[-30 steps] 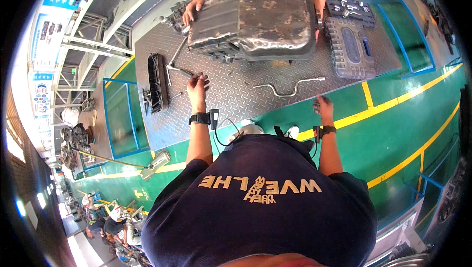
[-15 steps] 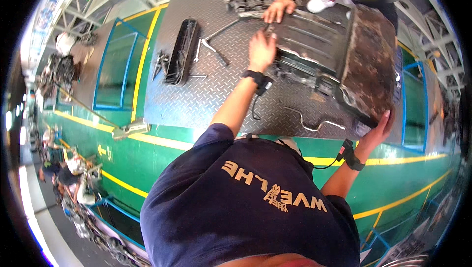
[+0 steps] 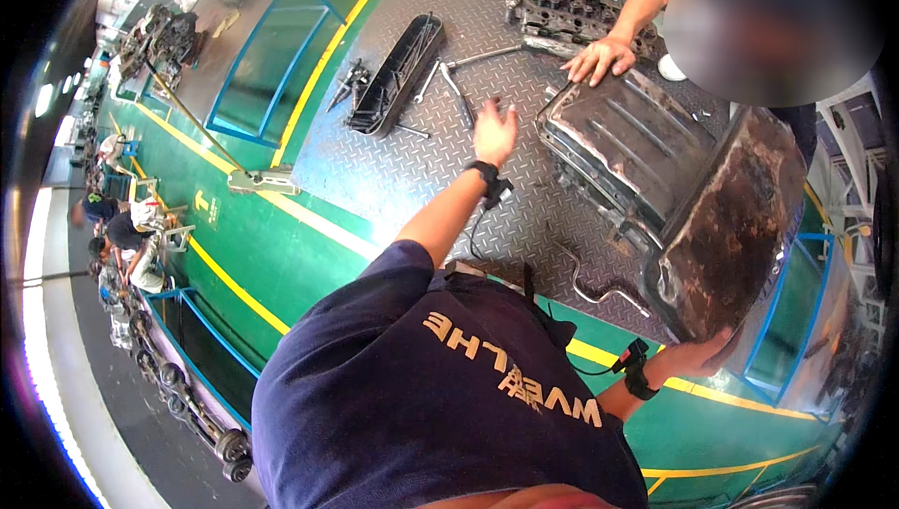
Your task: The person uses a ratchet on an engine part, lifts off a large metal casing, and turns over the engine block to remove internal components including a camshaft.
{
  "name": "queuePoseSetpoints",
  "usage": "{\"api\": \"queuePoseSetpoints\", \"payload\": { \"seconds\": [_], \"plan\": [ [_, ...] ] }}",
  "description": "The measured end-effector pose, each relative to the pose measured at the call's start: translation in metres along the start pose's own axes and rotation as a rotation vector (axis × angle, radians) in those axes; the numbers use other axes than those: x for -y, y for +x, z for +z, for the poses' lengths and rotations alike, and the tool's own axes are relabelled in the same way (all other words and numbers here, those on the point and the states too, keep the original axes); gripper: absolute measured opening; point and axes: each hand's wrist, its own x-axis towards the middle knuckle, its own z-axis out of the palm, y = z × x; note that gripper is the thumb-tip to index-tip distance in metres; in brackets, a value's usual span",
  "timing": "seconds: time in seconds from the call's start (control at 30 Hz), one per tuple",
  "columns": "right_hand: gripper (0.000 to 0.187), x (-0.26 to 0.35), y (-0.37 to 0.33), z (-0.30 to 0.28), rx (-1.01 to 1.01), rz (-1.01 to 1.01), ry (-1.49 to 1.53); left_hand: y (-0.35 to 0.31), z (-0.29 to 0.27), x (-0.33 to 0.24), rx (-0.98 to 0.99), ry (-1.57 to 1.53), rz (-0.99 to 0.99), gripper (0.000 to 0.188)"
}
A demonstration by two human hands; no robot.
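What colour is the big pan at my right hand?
The pan is dark with rusty brown patches, best in the head view.

I have bare worktop (image 3: 382, 175) on the near side of the black tray (image 3: 405, 97), and a clear strip between my left hand (image 3: 494, 136) and the bulky metal housing (image 3: 613, 134). Just left of that hand, the jointed wrench (image 3: 457, 97) lies in my way. A co-worker's hand (image 3: 601, 59) blocks the housing's far left corner; the bent bar (image 3: 596, 300) crowds the near edge.
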Motion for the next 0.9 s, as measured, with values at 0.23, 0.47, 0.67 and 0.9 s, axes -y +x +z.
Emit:
{"api": "queuePoseSetpoints", "payload": {
  "seconds": [0.23,0.47,0.67,0.9],
  "plan": [
    [0.049,-0.018,0.008,-0.013,-0.071,0.002,-0.065,0.121,0.016,0.120,0.215,0.348,-0.591,0.079],
    [0.051,-0.030,0.022,-0.034,-0.043,-0.116,-0.322,0.147,0.044,0.179,0.353,0.475,-0.492,0.052],
    [0.041,-0.028,0.025,-0.024,-0.145,-0.022,-0.191,0.102,-0.027,0.195,0.345,0.203,-0.449,0.058],
    [0.035,-0.012,0.016,-0.002,-0.206,0.060,-0.200,-0.026,-0.213,0.217,0.567,-0.141,-0.500,0.042]
  ]
}}
